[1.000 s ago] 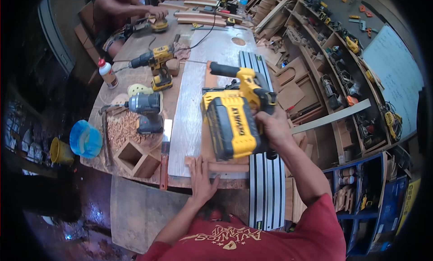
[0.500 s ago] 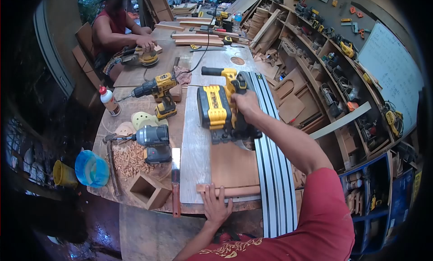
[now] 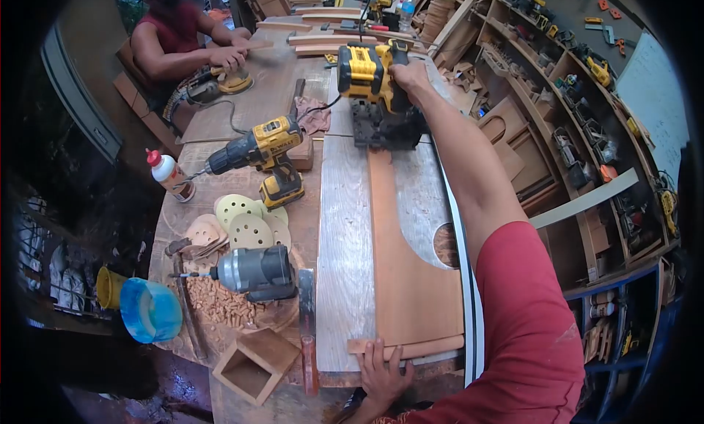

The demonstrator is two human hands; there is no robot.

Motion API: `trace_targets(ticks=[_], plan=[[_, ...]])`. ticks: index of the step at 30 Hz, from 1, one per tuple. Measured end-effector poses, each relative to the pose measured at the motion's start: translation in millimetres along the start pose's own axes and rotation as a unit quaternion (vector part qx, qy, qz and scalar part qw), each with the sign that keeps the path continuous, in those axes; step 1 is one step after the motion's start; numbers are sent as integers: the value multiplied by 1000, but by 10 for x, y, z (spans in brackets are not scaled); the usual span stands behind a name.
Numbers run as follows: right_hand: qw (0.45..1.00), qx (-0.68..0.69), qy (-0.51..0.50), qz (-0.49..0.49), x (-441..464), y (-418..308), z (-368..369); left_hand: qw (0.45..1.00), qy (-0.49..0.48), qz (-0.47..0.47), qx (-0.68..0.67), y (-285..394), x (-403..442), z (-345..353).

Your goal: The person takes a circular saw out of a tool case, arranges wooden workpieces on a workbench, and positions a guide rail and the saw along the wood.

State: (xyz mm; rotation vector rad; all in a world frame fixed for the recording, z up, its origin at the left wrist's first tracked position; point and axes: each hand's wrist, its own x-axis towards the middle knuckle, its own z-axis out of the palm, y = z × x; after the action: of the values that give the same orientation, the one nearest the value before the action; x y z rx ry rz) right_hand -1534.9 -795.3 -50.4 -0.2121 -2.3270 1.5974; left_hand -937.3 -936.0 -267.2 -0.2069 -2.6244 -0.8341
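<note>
My right hand [image 3: 408, 79] is wrapped around the handle of a yellow-and-black cordless circular saw [image 3: 367, 74], over the far part of the bench. The saw's dark base hides the upper end of a brown wooden board [image 3: 414, 307] with a curved cut-out. At the near end, my left hand [image 3: 384, 376] rests spread fingers against a narrow wood strip [image 3: 418, 347] lying across that board. Under the board is a grey wood-grain panel [image 3: 345, 255]. A silver guide rail [image 3: 469, 314] runs along the right side, partly hidden by my right arm.
To the left are a cordless drill [image 3: 268, 153], an impact driver [image 3: 257, 270], sanding discs [image 3: 251, 230], a glue bottle [image 3: 171, 176], a hammer [image 3: 189, 299], a chisel [image 3: 309, 351] and a wooden box [image 3: 257, 365]. Another person [image 3: 176, 46] holds a sander [image 3: 233, 82]. Tool shelves [image 3: 565, 131] line the right.
My right hand has moved the saw away from me, exposing more of the board and its curved cut-out. My left hand stays at the strip. The camera view has shifted.
</note>
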Motion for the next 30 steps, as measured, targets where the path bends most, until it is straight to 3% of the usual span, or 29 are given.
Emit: trace_targets(ticks=[3, 5, 11, 12, 18, 24, 26, 30], plan=[[993, -65, 38, -94, 512, 357, 208, 1000, 0, -7, -3, -9, -15, -6], [992, -67, 44, -100, 581, 434, 188, 1000, -1, 5, 3, -35, -28, 36], [949, -225, -7, -220, -114, 311, -106, 1000, -2, -4, 17, -9, 12, -31], [957, -193, -73, -202, -330, 281, -221, 1000, -2, -3, 14, -17, 27, -33], [965, -135, -173, -142, -1140, 564, -688, 1000, -6, 1, -25, -16, 58, -145], [910, -214, -281, -219, -3278, 357, -1122, 995, -7, 10, -102, -111, -36, -145], [907, -194, -280, -247, -3819, 387, -1389, 993, 37, 29, -108, -158, -41, -256], [932, -178, -209, -237, -4486, 573, -2201, 998, 26, -19, -59, -279, -577, -752]])
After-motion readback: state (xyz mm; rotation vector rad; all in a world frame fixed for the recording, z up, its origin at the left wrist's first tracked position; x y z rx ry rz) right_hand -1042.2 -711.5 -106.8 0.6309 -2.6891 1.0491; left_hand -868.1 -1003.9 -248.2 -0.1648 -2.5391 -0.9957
